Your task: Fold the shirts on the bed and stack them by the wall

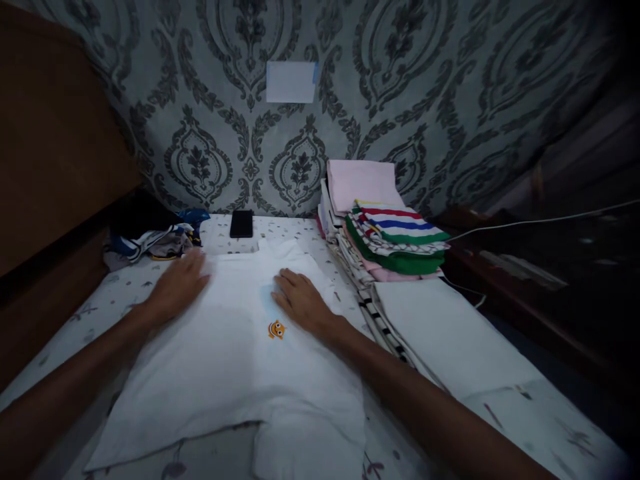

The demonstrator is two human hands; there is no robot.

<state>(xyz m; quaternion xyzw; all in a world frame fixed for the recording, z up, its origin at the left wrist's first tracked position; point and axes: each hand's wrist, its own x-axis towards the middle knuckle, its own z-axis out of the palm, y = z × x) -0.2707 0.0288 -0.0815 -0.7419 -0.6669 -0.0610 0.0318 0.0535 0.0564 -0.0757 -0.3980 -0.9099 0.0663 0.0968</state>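
A white garment [215, 360] with a small orange cartoon face print [276, 329] lies spread on the patterned bedsheet [210, 460]. My right hand [303, 300] rests flat on its upper right part, fingers stretched out over a pale blue patch of the print. At the garment's upper left edge is my left hand [181, 283], slightly blurred, with its fingers extended and nothing visible in them. Part of the cloth is folded over on the right, and its lower edge lies uneven near me.
Folded clothes [400, 233] are stacked at the right, beside a folded white cloth [450, 333]. A black phone [241, 224] lies near the wall. Crumpled clothes [150, 240] sit at the left by a brown wooden panel [60, 133]. A thin cable [540, 219] runs at the right.
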